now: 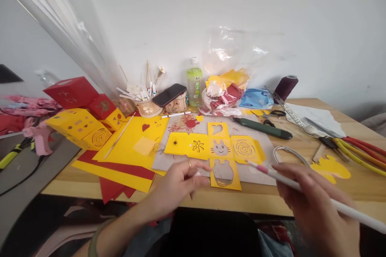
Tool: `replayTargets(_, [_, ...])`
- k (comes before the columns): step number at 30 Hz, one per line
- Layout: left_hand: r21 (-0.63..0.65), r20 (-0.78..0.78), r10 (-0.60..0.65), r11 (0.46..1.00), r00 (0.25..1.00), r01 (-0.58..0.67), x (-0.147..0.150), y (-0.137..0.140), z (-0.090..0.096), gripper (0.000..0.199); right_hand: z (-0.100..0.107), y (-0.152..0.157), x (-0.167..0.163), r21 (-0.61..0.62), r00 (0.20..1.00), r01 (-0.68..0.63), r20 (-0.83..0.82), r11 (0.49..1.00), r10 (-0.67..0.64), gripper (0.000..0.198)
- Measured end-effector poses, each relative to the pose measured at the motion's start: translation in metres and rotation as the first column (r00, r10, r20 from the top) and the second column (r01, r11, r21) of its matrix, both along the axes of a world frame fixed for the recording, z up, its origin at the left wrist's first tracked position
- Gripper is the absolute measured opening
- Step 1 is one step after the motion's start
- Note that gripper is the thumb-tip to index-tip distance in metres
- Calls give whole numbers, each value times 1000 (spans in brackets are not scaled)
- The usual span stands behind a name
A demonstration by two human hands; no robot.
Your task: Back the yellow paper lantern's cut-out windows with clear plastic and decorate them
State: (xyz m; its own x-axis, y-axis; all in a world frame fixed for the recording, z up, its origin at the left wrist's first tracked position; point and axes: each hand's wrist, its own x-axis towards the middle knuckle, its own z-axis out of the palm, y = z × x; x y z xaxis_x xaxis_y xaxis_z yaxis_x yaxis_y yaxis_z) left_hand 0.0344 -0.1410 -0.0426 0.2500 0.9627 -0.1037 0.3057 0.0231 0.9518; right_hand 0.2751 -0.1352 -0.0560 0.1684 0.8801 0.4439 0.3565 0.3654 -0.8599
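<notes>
My right hand is closed round a long white pen-like stick with a pink section near its tip, which points left over the yellow card. That cross-shaped yellow card lies flat, with cut-outs of a heart, a cat face, a flower and a spiral rose. My left hand is beside the card's lower-left part, fingers curled together. A small white bit shows at its fingertips, its kind unclear. Under the card is a grey, marked sheet.
Yellow and red paper boxes and a pink glue gun stand at left. Behind are a cup of markers, a phone, a green bottle and a bag of scraps. A green cutter, scissors and pliers lie right.
</notes>
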Motion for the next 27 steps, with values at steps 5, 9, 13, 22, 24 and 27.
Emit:
replayTargets(5, [154, 4, 58, 986, 998, -58, 14, -37, -30, 20, -16, -20, -1, -132, 980, -143, -155, 981, 122, 21])
replayTargets(9, [600, -203, 265, 794, 942, -94, 18, -38, -44, 29, -19, -3, 14, -37, 976, 131, 179, 991, -123, 27])
replayTargets(13, [735, -395, 420, 678, 817, 6, 23, -32, -50, 26, -23, 29, 24, 139, 723, 135, 663, 981, -193, 43])
replayTargets(22, [699, -619, 506, 704, 600, 126, 45, -26, -55, 37, -34, 47, 7, 135, 622, 137, 759, 981, -191, 31])
replayTargets(24, [696, -635, 516, 705, 575, 136, 47, -26, -55, 36, -34, 47, 5, 152, 613, 170, 757, 974, -225, 31])
replayTargets(27, [712, -635, 536, 686, 557, 151, 49, -24, -54, 32, -34, 49, 4, 168, 590, 229, 760, 959, -274, 35])
